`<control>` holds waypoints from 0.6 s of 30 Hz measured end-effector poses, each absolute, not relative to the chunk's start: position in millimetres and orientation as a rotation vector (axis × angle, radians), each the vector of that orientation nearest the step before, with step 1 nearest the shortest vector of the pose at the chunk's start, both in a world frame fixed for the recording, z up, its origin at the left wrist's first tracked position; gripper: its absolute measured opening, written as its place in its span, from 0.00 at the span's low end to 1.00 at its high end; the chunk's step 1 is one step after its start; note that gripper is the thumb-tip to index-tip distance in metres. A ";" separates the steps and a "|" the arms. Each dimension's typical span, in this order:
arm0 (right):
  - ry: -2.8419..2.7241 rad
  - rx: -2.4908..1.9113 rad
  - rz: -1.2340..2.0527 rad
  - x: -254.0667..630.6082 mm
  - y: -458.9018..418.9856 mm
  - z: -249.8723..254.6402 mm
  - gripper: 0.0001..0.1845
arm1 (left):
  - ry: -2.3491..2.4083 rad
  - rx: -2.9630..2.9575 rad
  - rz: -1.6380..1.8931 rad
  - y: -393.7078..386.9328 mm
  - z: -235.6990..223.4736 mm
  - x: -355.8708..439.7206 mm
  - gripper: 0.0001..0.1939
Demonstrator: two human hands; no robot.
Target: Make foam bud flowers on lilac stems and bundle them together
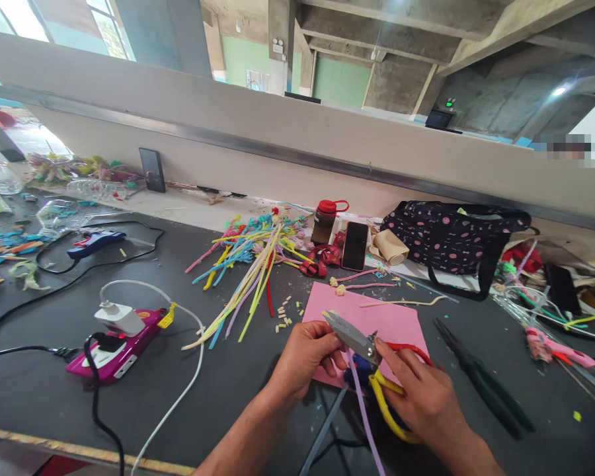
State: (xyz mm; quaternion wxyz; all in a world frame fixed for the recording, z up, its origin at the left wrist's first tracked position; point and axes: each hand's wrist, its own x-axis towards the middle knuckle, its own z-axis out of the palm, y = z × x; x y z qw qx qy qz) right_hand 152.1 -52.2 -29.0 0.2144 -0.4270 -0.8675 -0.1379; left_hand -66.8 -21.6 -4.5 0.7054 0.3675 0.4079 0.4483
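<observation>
In my right hand (421, 390) is a pair of scissors (352, 334) with one red and one yellow handle loop. Their blades point up and left, over my left hand's fingertips. My left hand (312, 350) is closed in a pinch by the blades, on a thin purple stem (359, 390) that hangs down toward me. A small pale yellow bit (326, 315) shows at the blade tips; whether it joins the stem is hidden. Below both hands lie a pink sheet (377, 307) and a dark blue tool (356, 371), partly covered.
Colourful stems (248, 277) lie bundled left of the sheet, near small cut bits (285, 317). A magenta power strip (123, 347) with cables sits left. Black long-nosed pliers (480, 377) lie right. Behind are a bottle (324, 225), a phone (355, 246) and a patterned bag (446, 238).
</observation>
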 end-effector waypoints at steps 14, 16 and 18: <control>-2.150 -1.415 0.278 156.7 -62.7 -21.4 0.29 | 0.812 0.771 0.998 -20.9 -4.2 -70.7 0.14; -2.112 -1.518 0.143 171.3 -60.1 -27.3 0.27 | 0.759 0.728 0.996 -20.6 -4.3 -72.3 0.14; -2.113 -1.622 -0.017 188.9 -55.6 -36.5 0.27 | 0.720 0.681 0.999 -20.3 -4.5 -74.0 0.14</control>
